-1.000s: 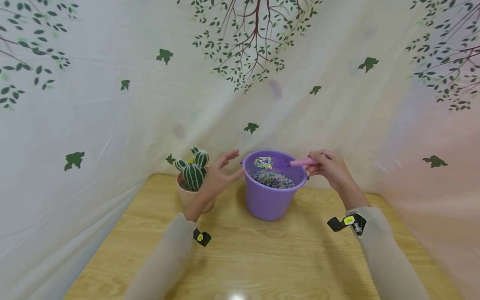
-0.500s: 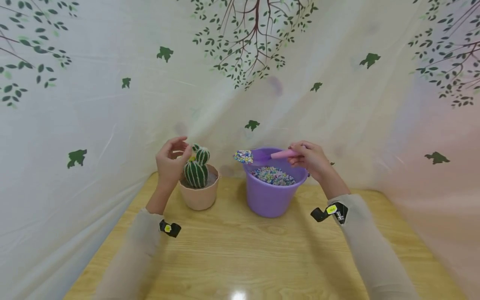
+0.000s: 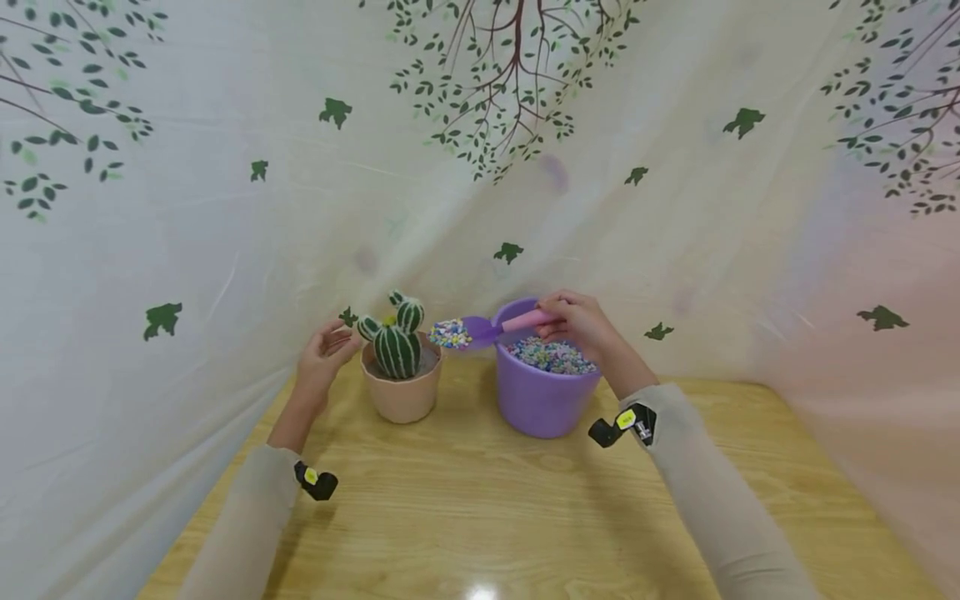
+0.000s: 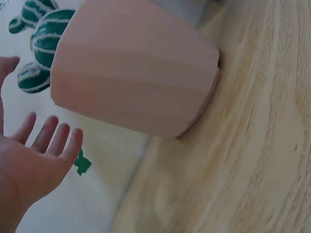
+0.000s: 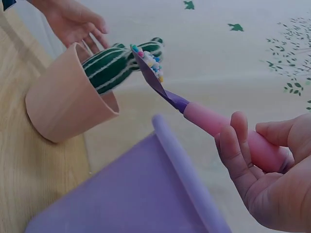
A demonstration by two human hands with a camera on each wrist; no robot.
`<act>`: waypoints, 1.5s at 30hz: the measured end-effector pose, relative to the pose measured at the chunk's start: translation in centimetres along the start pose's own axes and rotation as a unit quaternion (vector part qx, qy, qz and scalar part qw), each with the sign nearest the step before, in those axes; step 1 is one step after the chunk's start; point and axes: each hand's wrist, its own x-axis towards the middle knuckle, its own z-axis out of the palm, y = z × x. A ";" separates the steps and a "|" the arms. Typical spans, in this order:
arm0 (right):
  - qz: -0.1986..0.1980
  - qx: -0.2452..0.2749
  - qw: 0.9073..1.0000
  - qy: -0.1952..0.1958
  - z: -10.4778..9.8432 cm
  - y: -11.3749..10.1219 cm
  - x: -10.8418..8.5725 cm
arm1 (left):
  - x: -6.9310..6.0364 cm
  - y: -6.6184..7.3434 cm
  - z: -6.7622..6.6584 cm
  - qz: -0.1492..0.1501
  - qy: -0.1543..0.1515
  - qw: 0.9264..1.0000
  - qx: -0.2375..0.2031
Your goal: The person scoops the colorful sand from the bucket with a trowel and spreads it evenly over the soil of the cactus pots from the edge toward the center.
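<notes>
My right hand (image 3: 579,327) grips the pink handle of a small purple shovel (image 3: 483,331), its blade heaped with multicoloured beads (image 3: 450,334). The blade tip hangs close to the right rim of a pink plant pot (image 3: 405,398). In that pot stands a green cactus (image 3: 397,350) with white stripes. My left hand (image 3: 324,360) is just left of the pot, fingers loosely bent and apart from it, as the left wrist view shows. Under the right hand stands a purple bucket (image 3: 542,407) partly filled with similar beads (image 3: 551,356).
Both containers rest near the back of a wooden table (image 3: 465,500). A pale curtain (image 3: 420,200) printed with branches and leaves hangs behind and at both sides. A gap of table lies between pot and bucket.
The right hand has carried the loaded shovel left, from inside the bucket to beside the pot. The left hand has moved left past the cactus and lowered beside the pot.
</notes>
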 end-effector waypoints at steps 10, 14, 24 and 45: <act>0.013 0.015 1.000 -0.016 2.0 0.6 0.7 | -0.2 -2.3 -1.2 -0.028 -0.145 0.989 -0.030; 0.013 0.003 1.000 -0.016 2.4 0.7 0.8 | -0.1 -2.8 -1.3 -0.038 -0.147 0.987 -0.048; 0.021 -0.008 0.999 -0.022 3.1 0.8 1.3 | -0.2 -3.3 -1.2 -0.072 -0.149 0.986 -0.037; 0.046 -0.032 0.998 -0.021 4.3 0.6 1.8 | -0.1 -2.9 -1.0 -0.091 -0.148 0.985 -0.011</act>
